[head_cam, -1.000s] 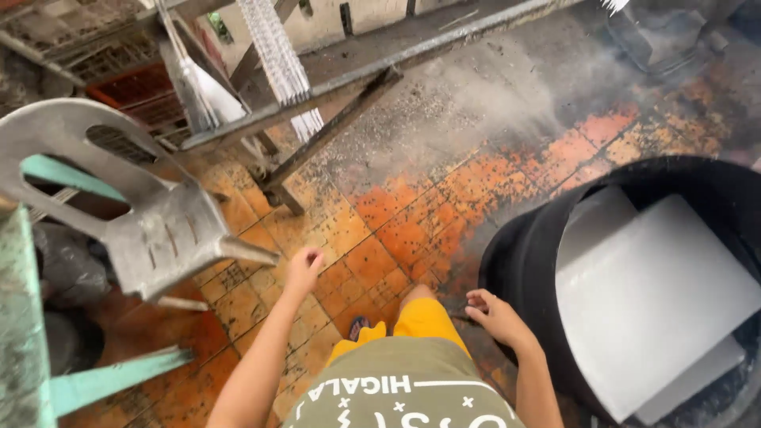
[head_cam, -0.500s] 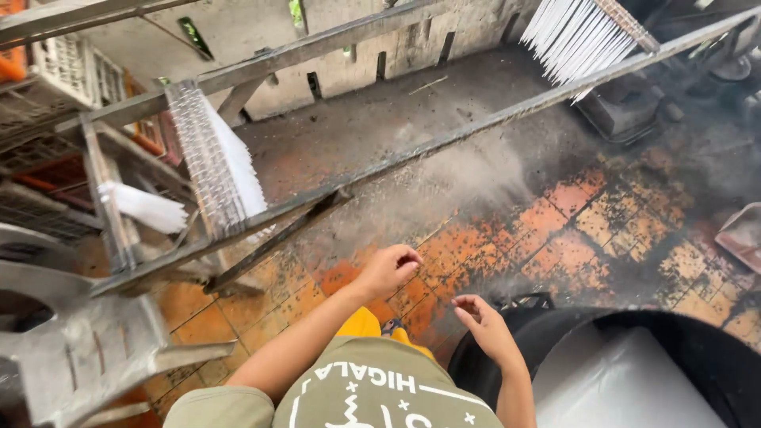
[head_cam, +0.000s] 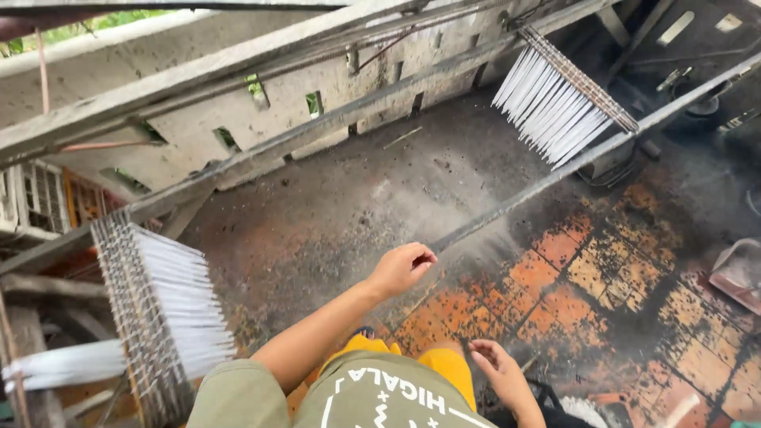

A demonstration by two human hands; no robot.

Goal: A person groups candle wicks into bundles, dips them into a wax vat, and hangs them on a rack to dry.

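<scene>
left hand [head_cam: 403, 268] curling loosely, holding nothing | right hand [head_cam: 501, 368] hanging open | metal rail [head_cam: 547, 178] running just beyond left fingers, probably stiff and heavy, gripping mid-bar | white-stick racks [head_cam: 555, 103] hanging, fragile

Count, head view.

Hands: 2. Left hand [head_cam: 402, 268] near centre, fingers curled loosely; right hand [head_cam: 501, 371] at 5 o'clock, fingers spread, holding nothing.

Racks of white sticks: 2 clearly seen. One rack [head_cam: 162, 313] at 8 o'clock, one rack [head_cam: 555, 99] at 1 o'clock. Stick count per rack: too many and too close to tell.

Loose bundle of white sticks: 1 [head_cam: 59, 366], at 8 o'clock, lying flat just beside the left rack.

Long metal rails: 2 main, one upper rail [head_cam: 238, 162] and one lower rail [head_cam: 555, 176], both running from 8 o'clock toward 2 o'clock.

Wall openings [head_cam: 315, 102]: at least 4 visible at 12 o'clock.

Pale tray-like object: 1 [head_cam: 739, 271], at 3 o'clock, partly cut off.
</scene>
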